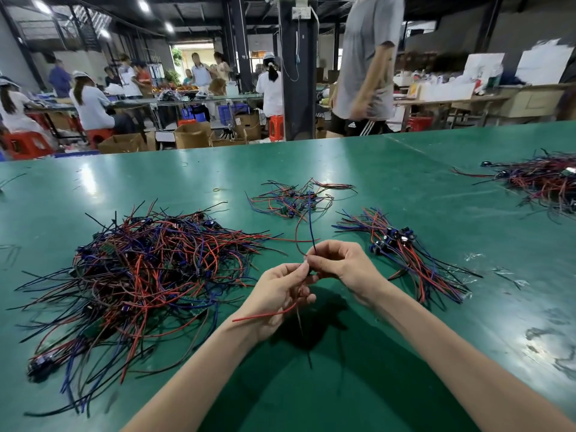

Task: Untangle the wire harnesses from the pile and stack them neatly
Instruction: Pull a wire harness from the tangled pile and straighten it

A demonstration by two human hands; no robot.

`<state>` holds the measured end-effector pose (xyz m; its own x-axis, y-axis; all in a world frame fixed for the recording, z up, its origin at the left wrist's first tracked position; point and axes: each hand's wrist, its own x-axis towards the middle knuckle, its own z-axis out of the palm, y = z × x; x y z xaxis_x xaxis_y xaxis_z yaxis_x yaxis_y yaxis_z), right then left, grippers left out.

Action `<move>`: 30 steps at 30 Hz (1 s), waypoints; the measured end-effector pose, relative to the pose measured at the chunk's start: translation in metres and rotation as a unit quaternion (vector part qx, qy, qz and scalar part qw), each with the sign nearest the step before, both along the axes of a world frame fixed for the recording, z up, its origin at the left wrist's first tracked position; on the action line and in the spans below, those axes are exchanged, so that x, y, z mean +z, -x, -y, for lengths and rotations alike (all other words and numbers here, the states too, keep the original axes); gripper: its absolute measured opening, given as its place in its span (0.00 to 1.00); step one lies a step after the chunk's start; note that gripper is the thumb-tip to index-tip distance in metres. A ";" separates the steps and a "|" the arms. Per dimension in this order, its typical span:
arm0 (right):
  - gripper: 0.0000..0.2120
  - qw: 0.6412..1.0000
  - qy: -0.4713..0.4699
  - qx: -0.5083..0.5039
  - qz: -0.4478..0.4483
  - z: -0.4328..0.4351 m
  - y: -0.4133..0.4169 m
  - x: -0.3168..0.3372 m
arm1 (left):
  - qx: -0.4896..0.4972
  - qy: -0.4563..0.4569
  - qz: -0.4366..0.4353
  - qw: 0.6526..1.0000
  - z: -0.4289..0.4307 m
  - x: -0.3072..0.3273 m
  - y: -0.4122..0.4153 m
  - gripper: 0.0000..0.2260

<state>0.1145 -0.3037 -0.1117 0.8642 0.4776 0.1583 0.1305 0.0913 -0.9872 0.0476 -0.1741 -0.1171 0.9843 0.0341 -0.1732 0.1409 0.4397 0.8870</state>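
A big tangled pile of red, blue and black wire harnesses [149, 269] lies on the green table at my left. A neater stack of harnesses [405, 251] lies at my right, its wires fanned out. One harness [310, 226] is lifted above the table between my hands, its blue and red wires rising and a red wire hanging toward me. My left hand [280, 297] pinches it from below, and my right hand [339, 263] pinches it just above. The harness's small part sits hidden between my fingers.
A small loose cluster of harnesses [296, 201] lies further back in the middle. Another heap [542, 179] sits at the far right. A rubber band [216, 189] lies on the green table [343, 385]. A person in grey [364, 63] walks past the far edge.
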 end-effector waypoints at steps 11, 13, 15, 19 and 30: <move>0.04 0.990 -0.035 -0.021 -0.136 0.001 -0.002 0.004 | -0.039 -0.013 0.033 0.999 0.005 -0.002 0.007 0.02; 0.04 0.988 -0.032 -0.005 -0.151 0.001 -0.002 0.004 | -0.045 -0.025 0.038 0.998 0.007 -0.002 0.008 0.03; 0.04 0.986 -0.035 0.011 -0.162 0.001 -0.002 0.002 | -0.041 -0.025 0.031 0.998 0.008 -0.001 0.008 0.03; 0.05 0.983 -0.063 0.022 -0.174 0.001 -0.003 0.000 | 0.008 -0.129 0.034 0.991 0.004 -0.005 0.004 0.07; 0.10 0.979 -0.045 0.060 -0.191 0.002 0.000 0.001 | 0.059 -0.120 0.040 0.990 -0.003 -0.008 0.002 0.08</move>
